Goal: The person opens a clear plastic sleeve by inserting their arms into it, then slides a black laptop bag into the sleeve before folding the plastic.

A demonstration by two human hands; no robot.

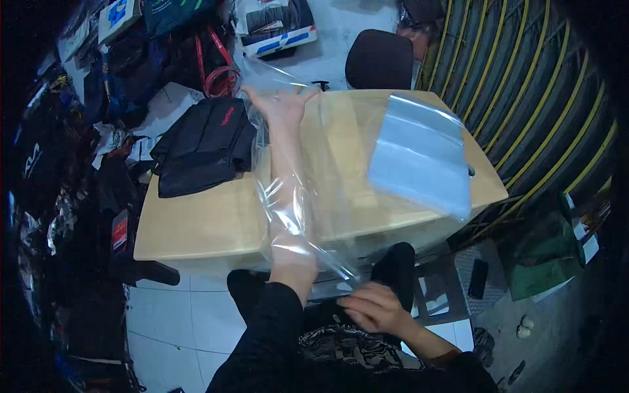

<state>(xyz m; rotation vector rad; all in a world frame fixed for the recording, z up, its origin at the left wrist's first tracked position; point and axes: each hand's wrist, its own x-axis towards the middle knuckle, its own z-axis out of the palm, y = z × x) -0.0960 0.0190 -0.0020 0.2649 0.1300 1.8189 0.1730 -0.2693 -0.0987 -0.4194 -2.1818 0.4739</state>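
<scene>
My left hand (282, 108) reaches forward inside a long clear plastic bag (327, 177), fingers spread, with thumb and fingers stretched apart at the bag's far end. The film surrounds my forearm down to near the dark sleeve. Close to my lap, my right hand (375, 308) pinches the edge of the bag's near end. To the left of the bag, a folded black garment (206, 147) with small red lettering lies on the wooden table (196, 226). A stack of flat, clear plastic bags (419, 157) rests on the table's right side.
Beyond the table stand a dark chair back (380, 60) and a white-and-blue package (278, 33). Dark bags and clutter crowd the left. Curved black tubes with yellow stripes (517, 85) line the right, above a green bag (544, 252). A phone (478, 278) lies at lower right.
</scene>
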